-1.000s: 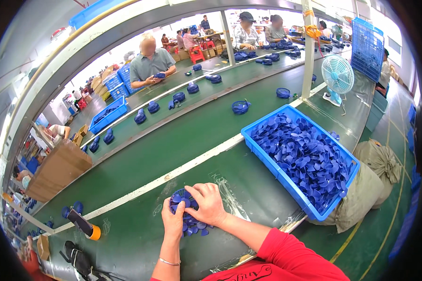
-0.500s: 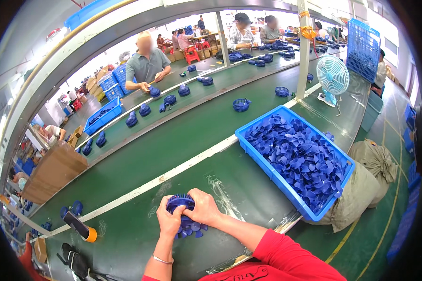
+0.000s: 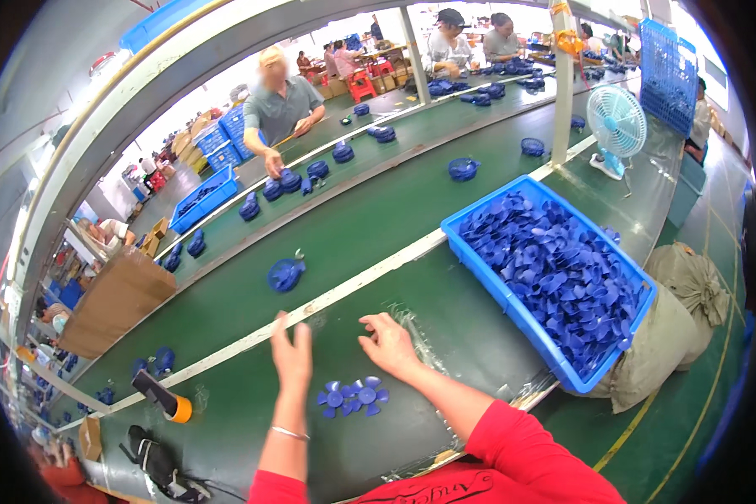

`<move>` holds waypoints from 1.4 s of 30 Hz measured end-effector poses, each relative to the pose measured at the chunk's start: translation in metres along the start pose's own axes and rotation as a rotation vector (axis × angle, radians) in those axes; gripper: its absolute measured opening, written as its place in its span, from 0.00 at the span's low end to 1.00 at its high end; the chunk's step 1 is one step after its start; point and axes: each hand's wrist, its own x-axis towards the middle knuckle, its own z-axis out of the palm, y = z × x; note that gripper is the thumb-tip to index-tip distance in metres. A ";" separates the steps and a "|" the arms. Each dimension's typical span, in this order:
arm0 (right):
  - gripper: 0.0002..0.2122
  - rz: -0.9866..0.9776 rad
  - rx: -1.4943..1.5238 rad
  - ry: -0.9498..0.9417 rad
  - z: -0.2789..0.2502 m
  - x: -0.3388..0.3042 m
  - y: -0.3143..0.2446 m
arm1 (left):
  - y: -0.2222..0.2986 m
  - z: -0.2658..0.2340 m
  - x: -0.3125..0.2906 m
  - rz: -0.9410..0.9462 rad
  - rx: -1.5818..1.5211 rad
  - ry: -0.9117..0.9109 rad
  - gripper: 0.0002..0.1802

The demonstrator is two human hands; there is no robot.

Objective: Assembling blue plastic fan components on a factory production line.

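Note:
My left hand (image 3: 291,353) is over the green work surface near the white strip, empty, with its fingers apart and a bracelet on its wrist. To its right, my right hand (image 3: 389,343) is bent loosely, thumb and fingers apart, with nothing in it. Just beyond my left hand, a round blue fan housing (image 3: 286,275) lies on the green belt, touched by neither hand. Between my forearms are small blue fan blades (image 3: 366,395), lying flat on the surface.
A blue tray (image 3: 563,374) heaped with blue blades stands at right, beside filled sacks (image 3: 676,323). A light-blue desk fan (image 3: 616,123) is farther back. A phone (image 3: 153,389) leans by orange tape (image 3: 179,409). Across the belt, a co-worker (image 3: 279,105) handles blue housings.
Both hands have let go of the blue fan housing, which now lies on the belt beyond them. My hands have moved apart, uncovering the blades. The co-worker has reached to a blue housing.

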 end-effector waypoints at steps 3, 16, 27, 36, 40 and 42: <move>0.07 -0.016 -0.025 -0.003 0.005 0.000 0.011 | 0.027 0.008 -0.068 0.135 0.046 -0.245 0.29; 0.10 -0.215 -0.057 -0.270 0.006 -0.012 -0.003 | 0.016 0.004 -0.082 0.145 0.083 -0.085 0.08; 0.21 -0.477 -0.297 -0.458 0.016 -0.017 -0.017 | -0.004 0.000 -0.076 -0.050 0.042 -0.080 0.06; 0.14 -0.497 -0.447 -0.316 -0.002 -0.024 -0.023 | 0.013 0.011 -0.086 0.026 0.079 -0.055 0.06; 0.16 -0.468 -0.436 -0.331 0.007 -0.028 -0.021 | 0.006 0.008 -0.091 0.052 0.011 -0.067 0.05; 0.17 -0.474 -0.432 -0.340 0.013 -0.027 -0.023 | 0.002 0.004 -0.090 0.055 0.016 -0.059 0.05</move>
